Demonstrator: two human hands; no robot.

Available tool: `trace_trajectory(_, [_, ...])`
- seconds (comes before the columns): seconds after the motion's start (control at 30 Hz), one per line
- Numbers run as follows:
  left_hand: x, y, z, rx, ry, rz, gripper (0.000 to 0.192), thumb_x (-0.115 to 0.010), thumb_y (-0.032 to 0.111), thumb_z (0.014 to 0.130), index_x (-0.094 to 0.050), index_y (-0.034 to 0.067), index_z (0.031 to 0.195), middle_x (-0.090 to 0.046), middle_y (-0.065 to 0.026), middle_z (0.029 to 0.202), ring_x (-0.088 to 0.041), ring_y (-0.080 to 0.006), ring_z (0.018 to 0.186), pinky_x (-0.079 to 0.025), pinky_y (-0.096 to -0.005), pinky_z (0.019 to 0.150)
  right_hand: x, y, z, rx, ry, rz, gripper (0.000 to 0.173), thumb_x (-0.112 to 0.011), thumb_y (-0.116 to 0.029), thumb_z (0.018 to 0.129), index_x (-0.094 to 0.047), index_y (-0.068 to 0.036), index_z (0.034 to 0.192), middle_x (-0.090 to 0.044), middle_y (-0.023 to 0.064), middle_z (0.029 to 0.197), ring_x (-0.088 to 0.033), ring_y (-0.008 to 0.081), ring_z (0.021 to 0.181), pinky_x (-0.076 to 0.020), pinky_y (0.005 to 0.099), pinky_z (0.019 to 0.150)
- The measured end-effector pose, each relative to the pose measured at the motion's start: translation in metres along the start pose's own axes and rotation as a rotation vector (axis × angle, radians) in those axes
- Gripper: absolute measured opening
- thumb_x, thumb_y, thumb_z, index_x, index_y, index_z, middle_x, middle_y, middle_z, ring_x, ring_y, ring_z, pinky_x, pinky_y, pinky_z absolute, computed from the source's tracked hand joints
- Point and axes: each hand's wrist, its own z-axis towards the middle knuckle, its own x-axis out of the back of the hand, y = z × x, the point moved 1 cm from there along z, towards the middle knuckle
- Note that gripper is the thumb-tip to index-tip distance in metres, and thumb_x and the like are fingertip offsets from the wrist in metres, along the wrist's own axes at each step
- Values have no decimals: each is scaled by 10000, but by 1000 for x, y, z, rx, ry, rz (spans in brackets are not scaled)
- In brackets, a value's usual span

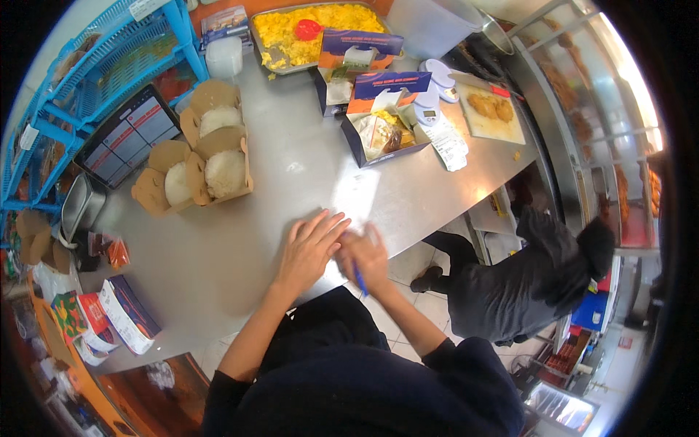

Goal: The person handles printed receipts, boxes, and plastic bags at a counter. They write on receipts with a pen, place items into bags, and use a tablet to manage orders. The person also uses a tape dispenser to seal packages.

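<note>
My right hand [365, 259], slightly blurred, is closed around a blue pen [360, 277] near the front edge of the steel table [262, 251]. Just beside it, my left hand [307, 252] is palm down with its fingers a little apart and nothing visible in it. Whether the two hands touch, I cannot tell. Beyond them stands an open printed meal box [386, 155] holding wrapped rice, egg and other food. Behind it is a second open printed box [334, 90]. To the left are several open kraft boxes of rice [224, 172].
At the back are a tray of scrambled egg [267, 24] and a plastic tub [423, 27]. Kitchen scales [427, 112], a receipt [449, 145] and a cutting board [491, 128] with a knife [478, 84] lie right. A tablet [131, 136] leans left. A person [508, 289] bends at right.
</note>
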Motion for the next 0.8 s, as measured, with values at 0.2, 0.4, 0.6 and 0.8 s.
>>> trace_trajectory(0.2, [-1,-29,-29,353,50,244,709,-715,488,828,-493,246,1456,-477,22,1476,-374,-219,1403,-246,-522,1106,-18,20,4,-846,183,1017,59,-584,-45,961,-597,11,971,-709,113,871,-640,110,684,-525,229,589])
trace_trajectory(0.4, [5,-38,-33,487,165,193,896,-824,581,638,-523,216,1399,-473,42,1444,-294,-243,1461,-113,-654,1104,-53,38,49,-771,-143,1205,79,-644,31,890,-671,29,965,-680,71,873,-607,81,737,-494,210,594])
trace_trajectory(0.6, [11,-36,-31,506,146,205,1060,-853,640,497,-510,215,1405,-469,69,1449,-210,-239,1511,-60,-716,1097,-64,15,52,-603,-249,989,94,-645,42,871,-716,2,918,-689,48,857,-598,86,732,-475,222,641])
trace_trajectory(0.8, [9,-39,-33,504,153,190,1141,-849,686,444,-506,210,1423,-466,43,1457,-208,-278,1510,-18,-732,1094,-57,19,52,-255,-253,826,128,-682,58,774,-733,-17,864,-673,84,776,-602,168,681,-485,284,621])
